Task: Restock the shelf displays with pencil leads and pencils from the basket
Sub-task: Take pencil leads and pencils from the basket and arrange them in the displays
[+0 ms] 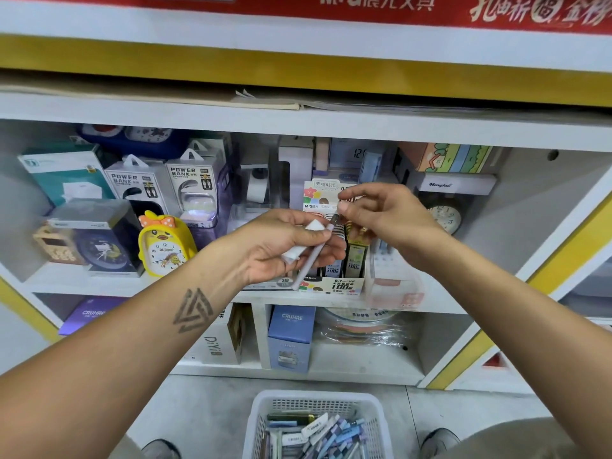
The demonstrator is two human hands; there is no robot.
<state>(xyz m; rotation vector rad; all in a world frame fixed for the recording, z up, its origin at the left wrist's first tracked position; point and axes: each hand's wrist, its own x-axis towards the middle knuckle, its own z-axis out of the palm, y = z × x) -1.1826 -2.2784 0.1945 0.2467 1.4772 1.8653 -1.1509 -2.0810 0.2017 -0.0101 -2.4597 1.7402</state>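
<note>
Two hands work a pale pencil (311, 253) in front of a stationery shelf (139, 286).

The left hand (281, 246) curls around the pencil and a white packet (303, 240); the right hand (387, 220) pinches the pencil's upper tip between thumb and forefinger, before the lead display box (334, 283) at the shelf's front edge. The basket (265, 412) of pencils sits on the floor below.

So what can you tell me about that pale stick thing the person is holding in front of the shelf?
The pencil is a slim, pale lilac stick with a darker tip at its upper end. It slants from lower left to upper right before the lead display box. The left hand grips its middle together with a small white packet; the right hand pinches the dark tip. Motion blur hides finer detail.
</note>
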